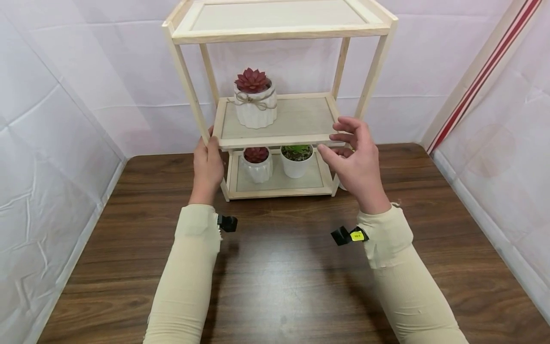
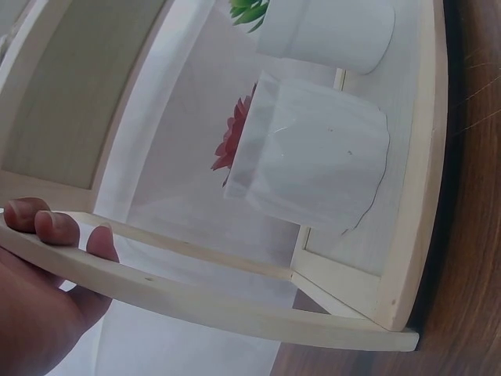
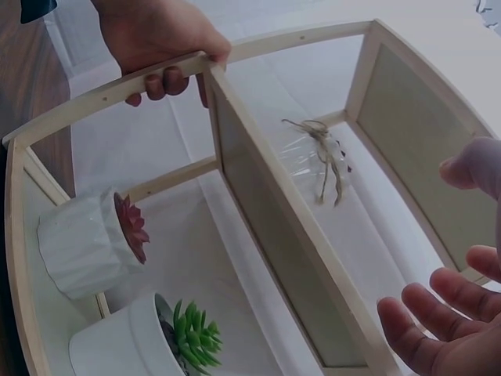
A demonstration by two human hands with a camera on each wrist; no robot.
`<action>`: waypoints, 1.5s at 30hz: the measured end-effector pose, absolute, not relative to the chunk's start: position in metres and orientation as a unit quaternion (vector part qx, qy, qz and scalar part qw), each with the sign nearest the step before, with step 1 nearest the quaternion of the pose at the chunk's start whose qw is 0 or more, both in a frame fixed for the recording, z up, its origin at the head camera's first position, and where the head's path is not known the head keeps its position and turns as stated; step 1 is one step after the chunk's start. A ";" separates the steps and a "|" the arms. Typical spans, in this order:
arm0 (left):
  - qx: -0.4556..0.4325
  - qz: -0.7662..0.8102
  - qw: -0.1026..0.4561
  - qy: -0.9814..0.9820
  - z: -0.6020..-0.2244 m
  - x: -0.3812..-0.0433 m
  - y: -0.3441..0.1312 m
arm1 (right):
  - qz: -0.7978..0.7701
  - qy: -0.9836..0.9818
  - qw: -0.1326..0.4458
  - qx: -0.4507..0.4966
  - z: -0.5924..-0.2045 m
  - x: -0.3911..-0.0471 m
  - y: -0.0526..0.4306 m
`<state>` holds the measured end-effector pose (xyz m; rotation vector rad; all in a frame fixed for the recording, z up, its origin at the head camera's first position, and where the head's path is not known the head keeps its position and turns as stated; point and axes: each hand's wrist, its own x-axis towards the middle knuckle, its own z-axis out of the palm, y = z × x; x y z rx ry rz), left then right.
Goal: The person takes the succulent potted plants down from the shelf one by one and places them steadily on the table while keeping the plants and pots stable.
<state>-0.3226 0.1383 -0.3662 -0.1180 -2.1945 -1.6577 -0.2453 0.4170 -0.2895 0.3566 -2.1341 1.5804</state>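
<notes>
A three-tier light wooden shelf [image 1: 279,35] stands on the table. My left hand [image 1: 207,165] grips its left front post at the middle tier; in the left wrist view, fingertips [image 2: 59,229] curl over the wood. My right hand [image 1: 358,165] hovers by the right end of the middle tier, fingers loosely bent, nothing between them. On the middle tier sits a white ribbed pot [image 1: 256,109] with a red succulent and a twine bow. The bottom tier holds a smaller white pot [image 1: 259,169] with a red succulent and a smooth white pot [image 1: 296,167] with a green one.
Partly behind my right hand, a bit of something white [image 1: 342,186] shows beside the shelf's right leg. Brown wood-grain table [image 1: 279,267] extends in front. White cloth walls [image 1: 86,71] surround it, with a red-striped band [image 1: 485,71] at the right.
</notes>
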 end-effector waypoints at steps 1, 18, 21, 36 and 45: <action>-0.042 -0.590 0.193 -0.783 -0.366 -0.322 0.138 | 0.573 -0.777 0.228 0.129 -0.289 -0.246 0.417; -0.041 -0.599 0.201 -0.774 -0.364 -0.321 0.140 | 0.565 -0.781 0.233 0.132 -0.288 -0.251 0.408; -0.044 -0.599 0.205 -0.773 -0.364 -0.321 0.140 | 0.558 -0.785 0.232 0.133 -0.287 -0.252 0.408; -0.028 -0.606 0.191 -0.772 -0.345 -0.304 0.146 | 0.555 -0.790 0.226 0.126 -0.286 -0.258 0.404; -0.040 -0.604 0.203 -0.770 -0.364 -0.321 0.140 | 0.544 -0.799 0.225 0.122 -0.286 -0.261 0.402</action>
